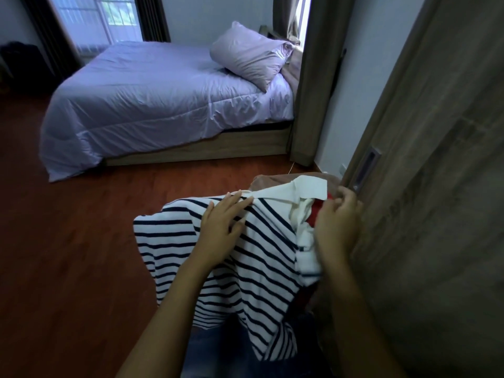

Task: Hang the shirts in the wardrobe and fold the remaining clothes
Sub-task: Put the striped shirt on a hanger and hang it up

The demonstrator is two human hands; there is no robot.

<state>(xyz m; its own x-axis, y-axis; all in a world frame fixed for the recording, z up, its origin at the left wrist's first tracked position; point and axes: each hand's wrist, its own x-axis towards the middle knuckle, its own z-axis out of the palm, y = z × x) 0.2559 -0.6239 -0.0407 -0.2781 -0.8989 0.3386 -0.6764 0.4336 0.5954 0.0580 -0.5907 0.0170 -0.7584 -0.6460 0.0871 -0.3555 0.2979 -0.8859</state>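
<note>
The striped shirt [261, 255], white with dark bands and a white collar [308, 186], hangs spread in the near middle of the scene between the two hands. The left hand [222, 222] lies flat on its left shoulder, fingers straight and reaching toward the collar, gripping nothing. The right hand [336, 225] is at the shirt's open neck, on the right side, with its back to the camera and its fingers curled. I cannot tell whether they pinch the cloth. A red thing [316, 214] shows inside the neck, just beside that hand, but what it is cannot be made out. The shirt's lower part drapes down over blue denim [218, 350] at the near edge. Brown cloth [268, 181] shows just behind the collar.

The wardrobe door [436, 186] fills the right side, with its recessed handle [366, 170] just beyond the right hand. The wardrobe's inside is hidden. Far left on the wooden floor [68, 255] stands a bed [163, 99] under a lilac cover, with a pillow [245, 55] at its right end.
</note>
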